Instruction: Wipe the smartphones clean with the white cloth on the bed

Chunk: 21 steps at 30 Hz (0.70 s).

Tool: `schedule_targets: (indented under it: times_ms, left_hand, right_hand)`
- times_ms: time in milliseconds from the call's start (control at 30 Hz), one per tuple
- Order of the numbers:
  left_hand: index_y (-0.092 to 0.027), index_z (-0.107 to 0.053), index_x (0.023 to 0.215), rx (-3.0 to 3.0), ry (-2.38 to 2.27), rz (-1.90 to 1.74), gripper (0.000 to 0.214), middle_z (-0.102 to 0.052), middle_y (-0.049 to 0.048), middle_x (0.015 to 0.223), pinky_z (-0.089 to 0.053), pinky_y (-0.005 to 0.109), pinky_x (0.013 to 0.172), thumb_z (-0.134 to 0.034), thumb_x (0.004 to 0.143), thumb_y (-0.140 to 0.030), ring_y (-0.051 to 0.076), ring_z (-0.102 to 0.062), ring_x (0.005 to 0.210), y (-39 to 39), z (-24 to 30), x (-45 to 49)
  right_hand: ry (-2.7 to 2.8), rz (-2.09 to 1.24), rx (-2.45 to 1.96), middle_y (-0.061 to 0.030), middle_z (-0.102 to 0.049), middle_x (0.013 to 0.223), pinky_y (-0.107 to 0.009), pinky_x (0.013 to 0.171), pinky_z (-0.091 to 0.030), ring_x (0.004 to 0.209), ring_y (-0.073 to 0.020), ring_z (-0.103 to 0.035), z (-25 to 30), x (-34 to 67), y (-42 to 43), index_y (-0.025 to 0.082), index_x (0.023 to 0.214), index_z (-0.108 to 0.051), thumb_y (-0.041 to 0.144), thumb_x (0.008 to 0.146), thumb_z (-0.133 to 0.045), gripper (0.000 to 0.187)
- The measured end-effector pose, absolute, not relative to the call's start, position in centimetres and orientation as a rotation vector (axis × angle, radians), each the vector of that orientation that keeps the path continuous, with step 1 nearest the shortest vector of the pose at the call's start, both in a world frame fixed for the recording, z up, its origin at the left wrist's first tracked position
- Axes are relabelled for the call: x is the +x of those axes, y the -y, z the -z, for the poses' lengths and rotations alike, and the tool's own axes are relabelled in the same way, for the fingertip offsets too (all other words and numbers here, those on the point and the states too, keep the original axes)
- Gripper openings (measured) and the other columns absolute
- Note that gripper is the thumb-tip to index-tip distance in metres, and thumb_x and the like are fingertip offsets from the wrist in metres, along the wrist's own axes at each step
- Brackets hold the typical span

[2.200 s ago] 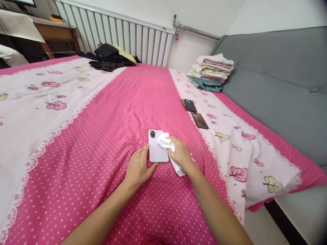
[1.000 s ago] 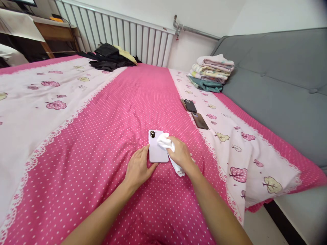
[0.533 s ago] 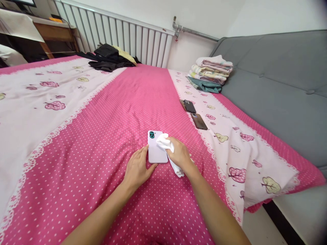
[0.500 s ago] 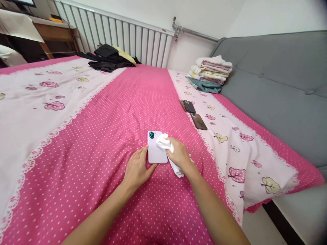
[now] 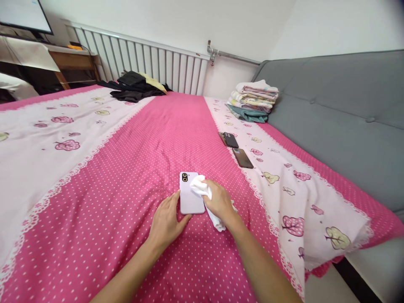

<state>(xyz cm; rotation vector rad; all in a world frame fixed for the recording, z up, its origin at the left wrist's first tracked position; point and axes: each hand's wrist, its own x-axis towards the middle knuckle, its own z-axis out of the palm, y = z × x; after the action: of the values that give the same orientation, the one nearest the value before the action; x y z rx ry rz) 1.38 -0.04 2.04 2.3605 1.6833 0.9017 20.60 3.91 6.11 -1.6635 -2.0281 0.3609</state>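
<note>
A pale lilac phone [image 5: 189, 195] lies back-up on the pink dotted bedsheet [image 5: 132, 168], its camera end pointing away from me. My left hand [image 5: 166, 221] rests on the sheet with fingers stretched out, touching the phone's left edge and near corner. My right hand [image 5: 218, 202] is closed on a crumpled white cloth [image 5: 202, 189], which is pressed against the phone's right side. A tail of the cloth hangs out below the hand.
Two dark phones [image 5: 229, 139] [image 5: 242, 158] lie farther off on the right. A stack of folded towels [image 5: 254, 99] sits by the grey sofa back [image 5: 331, 122]. Dark clothes [image 5: 134, 86] lie near the radiator [image 5: 142, 63]. The bed's edge drops off at the right.
The camera view has tilted up, so everything sits lower in the frame. Both hands, the cloth and the phone keep the same positions relative to each other.
</note>
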Motion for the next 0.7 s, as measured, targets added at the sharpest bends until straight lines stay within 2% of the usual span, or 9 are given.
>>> schedule_targets:
  times_ms: [333,700]
  left_hand:
    - [-0.018,-0.033,0.134,2.378,-1.702,-0.912,0.065,-0.062,0.0158,0.122,-0.052,0.048,0.090,-0.060,0.079,-0.037,0.031,-0.060,0.111,0.11,-1.95,1.24]
    - [-0.014,-0.034,0.133,2.380,-1.672,-0.901,0.067,-0.061,0.0184,0.123,-0.050,0.048,0.093,-0.061,0.078,-0.040,0.031,-0.058,0.114,-0.11,-1.80,1.29]
  right_hand:
    - [2.035,-0.357,-1.669,-0.0074,-0.065,0.113,-0.030,0.090,-0.044,0.103,-0.0232,-0.060,-6.37,20.50,-3.82,0.018,0.117,-0.058,0.014,0.077,-0.054,0.041]
    - [2.033,-0.356,-1.691,-0.0083,-0.066,0.113,-0.030,0.087,-0.045,0.101,-0.0234,-0.061,-6.63,20.49,-3.70,0.018,0.118,-0.059,0.013,0.077,-0.054,0.041]
